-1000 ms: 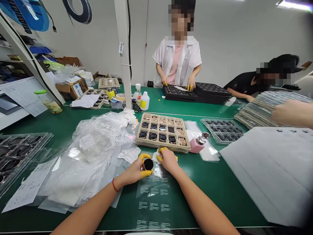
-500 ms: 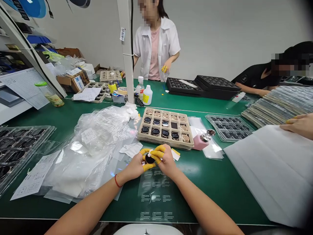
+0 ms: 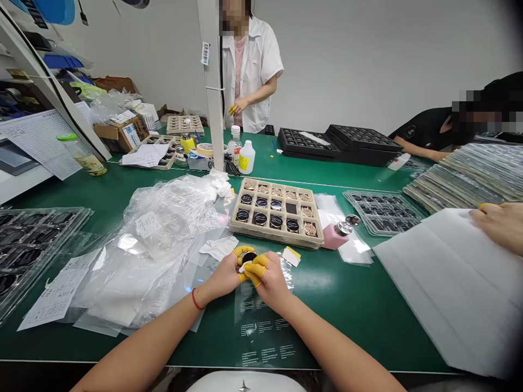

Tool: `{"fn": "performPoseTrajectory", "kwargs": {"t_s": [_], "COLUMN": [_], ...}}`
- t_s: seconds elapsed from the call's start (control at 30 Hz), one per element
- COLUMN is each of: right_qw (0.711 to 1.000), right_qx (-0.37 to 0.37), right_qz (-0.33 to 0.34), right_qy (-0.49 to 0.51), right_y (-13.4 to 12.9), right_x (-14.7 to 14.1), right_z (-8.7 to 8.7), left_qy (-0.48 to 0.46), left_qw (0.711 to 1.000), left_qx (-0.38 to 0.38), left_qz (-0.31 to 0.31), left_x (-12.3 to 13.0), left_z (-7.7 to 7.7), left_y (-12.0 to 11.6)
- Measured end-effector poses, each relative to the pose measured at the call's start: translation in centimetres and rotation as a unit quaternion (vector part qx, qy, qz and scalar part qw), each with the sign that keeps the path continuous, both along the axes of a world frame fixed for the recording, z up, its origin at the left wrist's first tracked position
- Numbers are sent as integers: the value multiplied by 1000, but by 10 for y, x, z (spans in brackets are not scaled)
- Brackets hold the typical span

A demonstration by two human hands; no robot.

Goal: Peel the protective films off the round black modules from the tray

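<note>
In yellow finger cots, my left hand [image 3: 226,272] grips a round black watch face [image 3: 249,257] by its edge. My right hand [image 3: 268,276] pinches a small white wipe [image 3: 243,267] against the lower part of that face. Just beyond both hands lies a beige tray [image 3: 278,238] of round watch pieces, some dark-faced and some rose-gold. One of its compartments shows only a dark bottom. Beneath my hands is a clear plastic sheet [image 3: 265,340] printed with small white text.
Left of my hands are a crumpled white cloth [image 3: 219,247] and a heap of clear plastic bags [image 3: 139,272]. A pink pump bottle [image 3: 335,235] stands by the tray's right corner. Another person's hand [image 3: 500,224] rests on white sheets [image 3: 449,283]. Across the table stands a person in white [image 3: 261,60].
My right hand has moved the wipe from the top of the watch face down to its lower edge. The printed sheet has shifted slightly. The person opposite has moved left.
</note>
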State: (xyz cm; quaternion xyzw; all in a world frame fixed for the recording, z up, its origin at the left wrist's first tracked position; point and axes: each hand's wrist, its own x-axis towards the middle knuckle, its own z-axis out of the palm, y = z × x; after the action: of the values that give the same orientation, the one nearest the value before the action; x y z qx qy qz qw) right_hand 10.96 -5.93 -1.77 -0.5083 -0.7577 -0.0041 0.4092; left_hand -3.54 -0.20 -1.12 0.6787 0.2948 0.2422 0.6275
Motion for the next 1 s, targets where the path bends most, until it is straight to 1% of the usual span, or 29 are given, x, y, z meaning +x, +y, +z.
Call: {"fn": "performPoseTrajectory", "kwargs": {"t_s": [0.07, 0.1, 0.13, 0.23, 0.3, 0.37, 0.47, 0.5, 0.53, 0.6, 0.67, 0.77, 0.9, 0.97, 1.0], "right_qw": [1000, 1000, 999, 996, 994, 994, 998, 999, 998, 996, 991, 979, 957, 952, 951], "right_qx": [6, 8, 8, -9, -24, -28, -12, -6, -2, -6, -28, -84, -145, -171, -190], "right_qz": [-4, -17, -34, -87, -105, -99, -57, -53, -59, -92, -126, -172, -239, -242, -227], "right_qy": [-15, -16, -13, 16, 32, 37, 18, 10, 5, 9, 28, 64, 78, 80, 87], "right_y": [0, 1, 4, 10, 9, 5, 0, 0, 2, 8, 15, 22, 21, 17, 15], "right_x": [-6, -7, -7, -1, 2, 0, -8, -10, -11, -8, 0, 21, 54, 67, 71], "right_z": [-3, -3, -4, -3, -2, -3, -6, -8, -9, -9, -8, -2, 9, 14, 16], "left_qy": [13, 17, 19, 17, 13, 10, 9, 7, 5, -4, -15, -16, 1, 0, 1], "left_qw": [998, 997, 996, 999, 1000, 1000, 999, 998, 998, 1000, 999, 998, 998, 999, 1000], "left_qx": [61, 80, 83, 32, 4, 6, 51, 59, 55, 10, -37, -65, -58, -40, -28], "left_qz": [-11, -14, -14, 2, 9, 6, 4, 3, 2, 1, 3, 8, -1, -6, -8], "left_x": [0, 0, 1, 2, 1, 1, 1, 1, 1, 2, 3, 3, -3, -7, -9], "left_z": [1, 1, 1, -1, -2, -2, -3, -3, -4, -5, -6, -4, 4, 9, 11], "left_y": [0, 0, 0, -2, -2, -1, 1, 1, 2, 1, 0, -1, 3, 7, 9]}}
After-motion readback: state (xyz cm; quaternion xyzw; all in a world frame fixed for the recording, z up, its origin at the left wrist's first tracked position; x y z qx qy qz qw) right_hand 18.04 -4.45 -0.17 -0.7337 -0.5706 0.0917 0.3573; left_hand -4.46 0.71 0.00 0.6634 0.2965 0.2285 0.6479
